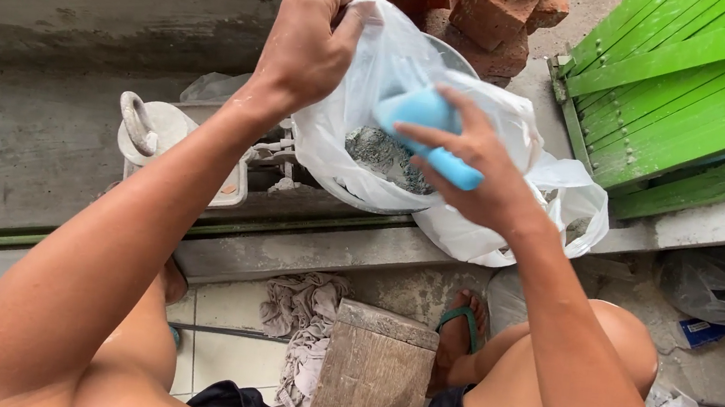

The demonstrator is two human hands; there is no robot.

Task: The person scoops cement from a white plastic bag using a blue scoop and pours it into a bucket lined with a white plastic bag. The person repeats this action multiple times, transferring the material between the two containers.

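- Wooden board (372, 377): nearest the camera, at 6 o'clock, beside a grey rag (301, 326).
- Left hand (310, 38): at 11 o'clock, clenched on the white plastic bag (371, 65) rim, held up.
- Grey powder (382, 158): inside the bag, directly below both hands.
- Right hand (479, 168): closed round a blue scoop (428, 128), nearer the powder; long axis run 10 to 4 o'clock.

I count one white plastic bag (371, 65), one blue scoop (433, 129), one wooden board (372, 377), one rag (300, 326), and several bricks (490, 10).
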